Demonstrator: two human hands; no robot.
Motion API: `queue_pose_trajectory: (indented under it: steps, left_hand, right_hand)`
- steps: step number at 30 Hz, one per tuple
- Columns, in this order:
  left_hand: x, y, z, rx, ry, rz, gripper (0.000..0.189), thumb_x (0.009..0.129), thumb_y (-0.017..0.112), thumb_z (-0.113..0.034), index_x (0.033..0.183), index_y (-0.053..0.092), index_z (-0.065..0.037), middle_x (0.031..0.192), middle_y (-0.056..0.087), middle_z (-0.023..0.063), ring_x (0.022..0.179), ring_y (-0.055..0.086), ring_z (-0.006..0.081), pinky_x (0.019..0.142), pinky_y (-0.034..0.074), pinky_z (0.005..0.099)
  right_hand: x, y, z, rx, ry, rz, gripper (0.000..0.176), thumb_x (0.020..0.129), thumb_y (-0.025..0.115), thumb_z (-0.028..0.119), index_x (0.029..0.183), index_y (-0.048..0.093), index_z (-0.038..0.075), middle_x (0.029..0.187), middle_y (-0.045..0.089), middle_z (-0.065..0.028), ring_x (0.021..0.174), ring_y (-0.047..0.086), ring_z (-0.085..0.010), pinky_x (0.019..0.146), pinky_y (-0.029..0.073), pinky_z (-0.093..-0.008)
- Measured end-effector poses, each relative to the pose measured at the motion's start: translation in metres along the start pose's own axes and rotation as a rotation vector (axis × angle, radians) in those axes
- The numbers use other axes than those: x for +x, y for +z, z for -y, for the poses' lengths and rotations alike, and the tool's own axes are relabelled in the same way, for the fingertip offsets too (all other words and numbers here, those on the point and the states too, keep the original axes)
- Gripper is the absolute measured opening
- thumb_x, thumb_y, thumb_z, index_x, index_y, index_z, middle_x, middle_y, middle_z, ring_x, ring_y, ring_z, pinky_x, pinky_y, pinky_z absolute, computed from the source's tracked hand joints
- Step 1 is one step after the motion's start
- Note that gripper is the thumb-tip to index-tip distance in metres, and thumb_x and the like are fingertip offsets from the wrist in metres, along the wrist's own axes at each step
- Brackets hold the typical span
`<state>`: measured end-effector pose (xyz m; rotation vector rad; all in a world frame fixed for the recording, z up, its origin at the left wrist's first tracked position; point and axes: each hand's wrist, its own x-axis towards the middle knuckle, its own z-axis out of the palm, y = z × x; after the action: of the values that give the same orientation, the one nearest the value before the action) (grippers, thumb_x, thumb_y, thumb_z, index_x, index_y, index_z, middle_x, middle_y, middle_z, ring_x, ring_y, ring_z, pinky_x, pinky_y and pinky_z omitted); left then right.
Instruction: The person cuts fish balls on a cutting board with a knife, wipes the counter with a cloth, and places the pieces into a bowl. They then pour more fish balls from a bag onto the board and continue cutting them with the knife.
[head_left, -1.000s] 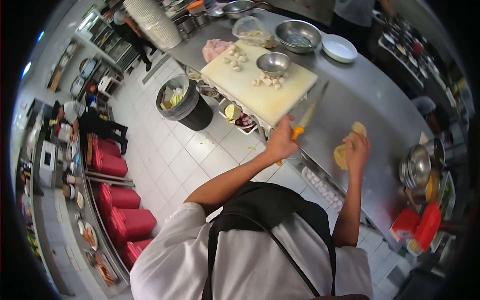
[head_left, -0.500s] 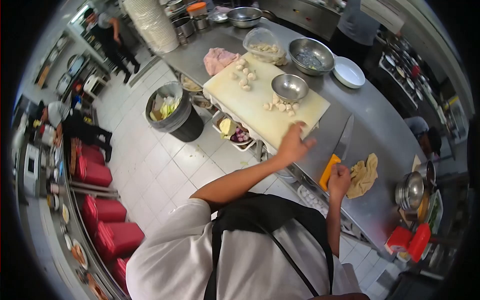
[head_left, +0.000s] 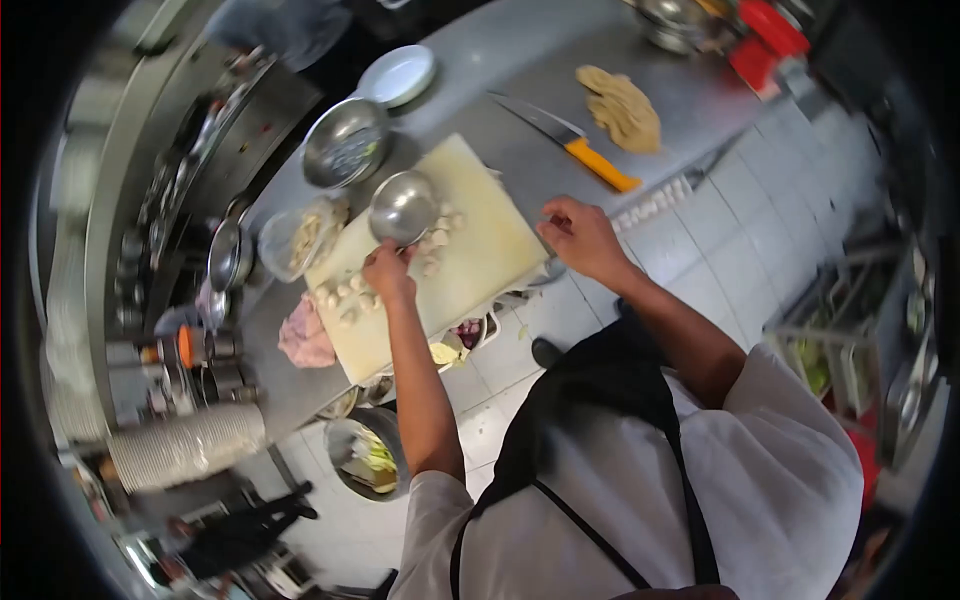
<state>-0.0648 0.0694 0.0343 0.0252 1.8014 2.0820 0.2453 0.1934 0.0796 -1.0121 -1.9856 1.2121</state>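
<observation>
My left hand (head_left: 392, 273) reaches over the white cutting board (head_left: 490, 235), its fingers closed at the near rim of a small metal bowl (head_left: 404, 207). Pale, mushroom-like pieces (head_left: 436, 238) lie beside the bowl, and more whole pale ones (head_left: 345, 296) sit nearer the board's left end. Past the board's right edge, my right hand (head_left: 583, 236) hovers with loosely curled fingers apart and nothing visible in them. The knife (head_left: 590, 160) with a yellow handle lies flat on the steel table, next to a crumpled tan cloth (head_left: 622, 108).
Behind the board stand a larger metal bowl (head_left: 346, 143), a white dish (head_left: 397, 76) and a clear bag of pale slices (head_left: 303, 241). A pink cloth (head_left: 305, 333) lies at the board's left corner. A waste bin (head_left: 366, 456) stands on the floor below. Another person is at lower left.
The view has swung round. My left hand has moved from the board's near edge to the small bowl. My right hand has come away from the knife handle toward the board.
</observation>
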Motion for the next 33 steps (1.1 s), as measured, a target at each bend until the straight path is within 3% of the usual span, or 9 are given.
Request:
queue_pose_trajectory:
  steps: [6,8,11,18,23,26,30,32,33]
  left_hand:
    - [-0.057,0.010,-0.031,0.054,0.146,0.133,0.008,0.085,0.064,0.005,0.089,0.058,0.002,0.083,0.064,0.0109,0.064,0.062,0.0194,0.060,0.057,0.0296]
    - [-0.111,0.028,-0.051,0.078,0.127,0.252,0.008,0.085,0.064,0.005,0.091,0.059,0.000,0.084,0.064,0.0099,0.068,0.063,0.0189,0.061,0.057,0.0289]
    - [-0.188,0.057,-0.047,0.185,-0.048,0.475,0.009,0.086,0.063,0.004,0.094,0.061,0.000,0.087,0.065,0.0095,0.073,0.064,0.0186,0.064,0.058,0.0293]
    - [-0.296,0.144,0.142,0.457,-0.628,0.832,0.010,0.087,0.062,-0.002,0.095,0.061,0.004,0.095,0.064,0.0143,0.084,0.066,0.0244,0.076,0.060,0.0378]
    - [-0.258,0.214,0.295,0.364,-0.725,0.571,0.005,0.084,0.059,0.004,0.087,0.060,0.009,0.089,0.063,0.0158,0.077,0.065,0.0272,0.072,0.060,0.0384]
    - [-0.235,0.272,0.314,0.242,-0.656,0.392,0.004,0.087,0.061,0.005,0.088,0.061,0.010,0.093,0.065,0.0179,0.079,0.066,0.0281,0.072,0.061,0.0388]
    - [-0.225,0.326,0.316,-0.086,-0.531,0.427,0.026,0.103,0.059,-0.017,0.115,0.059,0.007,0.113,0.061,0.0174,0.100,0.063,0.0302,0.087,0.061,0.0385]
    - [-0.239,0.336,0.303,0.042,-0.646,0.573,0.036,0.104,0.058,-0.023,0.129,0.053,0.003,0.119,0.058,0.0162,0.101,0.063,0.0304,0.091,0.059,0.0401]
    - [-0.242,0.330,0.308,0.064,-0.638,0.685,0.034,0.106,0.055,-0.026,0.124,0.054,0.003,0.114,0.061,0.0157,0.096,0.065,0.0298,0.090,0.058,0.0412]
  right_hand:
    - [-0.053,-0.077,-0.079,0.177,0.123,-0.290,0.016,0.093,0.070,0.012,0.104,0.068,-0.001,0.083,0.070,-0.0054,0.074,0.064,-0.0127,0.068,0.053,-0.0286]
    - [-0.072,-0.113,-0.110,0.262,0.192,-0.383,0.019,0.092,0.070,0.014,0.102,0.070,-0.002,0.082,0.073,-0.0101,0.074,0.069,-0.0160,0.068,0.054,-0.0306]
    - [-0.101,-0.170,-0.135,0.290,0.408,-0.467,0.017,0.093,0.069,0.013,0.101,0.070,-0.002,0.079,0.071,-0.0060,0.072,0.067,-0.0126,0.066,0.054,-0.0283]
    - [-0.217,-0.251,-0.240,0.314,0.543,-0.690,0.019,0.094,0.067,0.014,0.102,0.068,-0.003,0.084,0.069,-0.0072,0.072,0.065,-0.0132,0.065,0.056,-0.0291]
    - [-0.341,-0.280,-0.287,0.305,0.800,-0.826,0.018,0.095,0.064,0.013,0.104,0.068,-0.003,0.084,0.068,-0.0068,0.071,0.063,-0.0134,0.063,0.052,-0.0272]
    - [-0.407,-0.282,-0.285,0.306,0.976,-0.913,0.019,0.097,0.064,0.016,0.105,0.067,0.000,0.083,0.067,-0.0056,0.070,0.063,-0.0127,0.062,0.049,-0.0259]
    - [-0.446,-0.275,-0.286,0.308,1.127,-0.944,0.019,0.096,0.064,0.016,0.104,0.066,-0.002,0.082,0.066,-0.0064,0.069,0.063,-0.0130,0.061,0.049,-0.0258]
    - [-0.439,-0.264,-0.287,0.328,1.138,-0.876,0.018,0.096,0.065,0.016,0.102,0.067,-0.001,0.082,0.067,-0.0066,0.070,0.064,-0.0129,0.059,0.048,-0.0259]
    - [-0.426,-0.258,-0.288,0.337,1.133,-0.826,0.017,0.096,0.064,0.016,0.102,0.067,0.000,0.082,0.067,-0.0065,0.070,0.064,-0.0128,0.058,0.048,-0.0258]
